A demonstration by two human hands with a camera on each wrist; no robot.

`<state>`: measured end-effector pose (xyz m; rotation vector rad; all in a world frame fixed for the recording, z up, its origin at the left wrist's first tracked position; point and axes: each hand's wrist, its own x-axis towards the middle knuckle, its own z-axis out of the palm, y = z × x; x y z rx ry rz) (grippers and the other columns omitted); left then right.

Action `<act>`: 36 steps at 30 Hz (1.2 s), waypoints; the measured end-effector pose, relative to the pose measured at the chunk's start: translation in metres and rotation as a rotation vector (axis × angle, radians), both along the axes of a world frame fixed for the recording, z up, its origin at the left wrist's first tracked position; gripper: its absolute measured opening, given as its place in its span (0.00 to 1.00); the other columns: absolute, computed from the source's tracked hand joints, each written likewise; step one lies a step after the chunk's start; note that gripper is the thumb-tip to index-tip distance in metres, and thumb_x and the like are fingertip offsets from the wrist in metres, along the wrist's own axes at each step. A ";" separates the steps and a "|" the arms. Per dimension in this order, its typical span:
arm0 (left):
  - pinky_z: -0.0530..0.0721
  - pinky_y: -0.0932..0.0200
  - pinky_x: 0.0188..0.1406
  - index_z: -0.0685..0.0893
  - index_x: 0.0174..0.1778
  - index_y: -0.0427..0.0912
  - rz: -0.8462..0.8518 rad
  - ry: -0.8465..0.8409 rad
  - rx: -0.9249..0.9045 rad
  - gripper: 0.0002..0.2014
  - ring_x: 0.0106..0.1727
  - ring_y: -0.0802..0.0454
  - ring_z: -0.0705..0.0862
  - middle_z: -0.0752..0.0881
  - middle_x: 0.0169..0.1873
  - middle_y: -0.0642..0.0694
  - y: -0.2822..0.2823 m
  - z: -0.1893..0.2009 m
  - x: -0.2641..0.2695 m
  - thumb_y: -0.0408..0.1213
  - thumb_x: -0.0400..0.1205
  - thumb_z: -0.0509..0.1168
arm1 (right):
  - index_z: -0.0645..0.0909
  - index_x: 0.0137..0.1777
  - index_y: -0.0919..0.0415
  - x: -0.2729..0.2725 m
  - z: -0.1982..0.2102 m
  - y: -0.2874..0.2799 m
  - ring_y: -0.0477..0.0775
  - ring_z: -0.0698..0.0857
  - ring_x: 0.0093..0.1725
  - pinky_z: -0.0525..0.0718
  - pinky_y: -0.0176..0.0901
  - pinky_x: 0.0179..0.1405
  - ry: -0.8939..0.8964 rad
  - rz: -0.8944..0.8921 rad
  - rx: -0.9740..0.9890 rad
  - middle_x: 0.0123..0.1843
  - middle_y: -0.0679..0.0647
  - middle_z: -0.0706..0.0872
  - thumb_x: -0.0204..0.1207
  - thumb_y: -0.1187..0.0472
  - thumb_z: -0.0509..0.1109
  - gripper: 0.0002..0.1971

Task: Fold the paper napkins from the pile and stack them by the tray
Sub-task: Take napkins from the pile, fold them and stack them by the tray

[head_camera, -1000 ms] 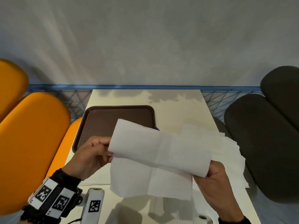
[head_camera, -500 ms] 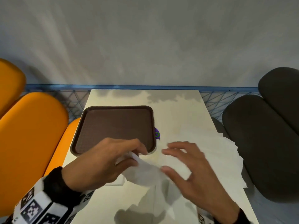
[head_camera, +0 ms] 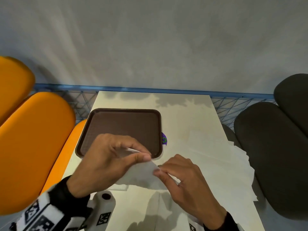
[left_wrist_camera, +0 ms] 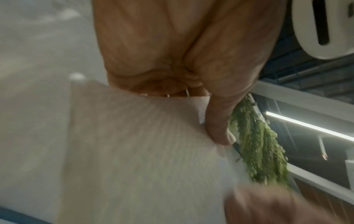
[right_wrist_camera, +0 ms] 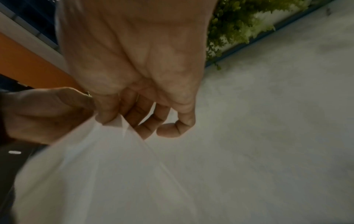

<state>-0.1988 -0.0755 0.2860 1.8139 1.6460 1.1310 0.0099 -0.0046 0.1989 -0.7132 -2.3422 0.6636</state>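
text: none legible | wrist bands [head_camera: 41,219]: black-and-white square marker codes, no letters or numbers | white wrist device [head_camera: 104,212]: same kind of marker | purple sticker [head_camera: 164,139] beside tray [head_camera: 86,130]: green mark, unreadable

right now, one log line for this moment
step: folding | left hand: pinches napkin | right hand: pinches napkin | tray: empty | pile: right of tray

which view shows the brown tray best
The head view: the brown tray lies nearly whole on the table, its near edge hidden behind the left hand. Neither wrist view shows it; both are filled by hand and napkin.
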 end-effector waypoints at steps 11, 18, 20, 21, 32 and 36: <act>0.85 0.69 0.39 0.94 0.38 0.65 0.007 -0.003 -0.285 0.03 0.40 0.64 0.89 0.90 0.35 0.70 -0.036 -0.039 -0.002 0.55 0.71 0.76 | 0.85 0.64 0.39 -0.006 -0.027 -0.020 0.32 0.75 0.66 0.72 0.37 0.66 -0.235 0.149 -0.147 0.64 0.29 0.82 0.79 0.28 0.63 0.23; 0.86 0.60 0.55 0.92 0.49 0.60 0.271 -0.367 -0.332 0.21 0.57 0.60 0.89 0.92 0.51 0.58 -0.074 -0.053 -0.078 0.61 0.62 0.77 | 0.79 0.41 0.45 -0.033 -0.046 -0.024 0.37 0.76 0.46 0.78 0.49 0.54 -0.351 0.322 -0.257 0.41 0.37 0.82 0.88 0.40 0.58 0.17; 0.76 0.60 0.70 0.77 0.70 0.69 0.040 -0.272 -0.585 0.41 0.71 0.69 0.77 0.82 0.67 0.68 -0.074 -0.068 -0.087 0.63 0.60 0.82 | 0.81 0.42 0.49 -0.049 -0.045 -0.025 0.41 0.78 0.44 0.76 0.44 0.49 -0.394 0.370 -0.300 0.41 0.43 0.83 0.87 0.39 0.57 0.20; 0.73 0.60 0.73 0.70 0.75 0.71 -0.068 -0.239 -0.688 0.48 0.73 0.71 0.74 0.79 0.70 0.71 -0.072 -0.079 -0.085 0.65 0.58 0.82 | 0.80 0.41 0.51 -0.059 -0.043 -0.027 0.43 0.78 0.42 0.75 0.42 0.45 -0.400 0.385 -0.310 0.39 0.45 0.82 0.87 0.39 0.57 0.21; 0.88 0.45 0.49 0.92 0.46 0.38 0.516 -0.661 -0.833 0.11 0.46 0.43 0.92 0.94 0.43 0.42 -0.078 -0.215 -0.158 0.43 0.81 0.73 | 0.92 0.45 0.60 -0.114 -0.140 -0.025 0.45 0.87 0.36 0.78 0.34 0.37 -0.290 -0.109 -1.232 0.41 0.48 0.93 0.76 0.57 0.79 0.06; 0.85 0.51 0.39 0.89 0.34 0.41 0.721 -0.608 -0.829 0.11 0.38 0.42 0.89 0.92 0.30 0.48 -0.065 -0.253 -0.182 0.42 0.80 0.75 | 0.79 0.24 0.54 -0.152 -0.165 -0.020 0.40 0.77 0.23 0.72 0.30 0.26 -0.202 -0.347 -1.224 0.22 0.41 0.80 0.78 0.67 0.76 0.20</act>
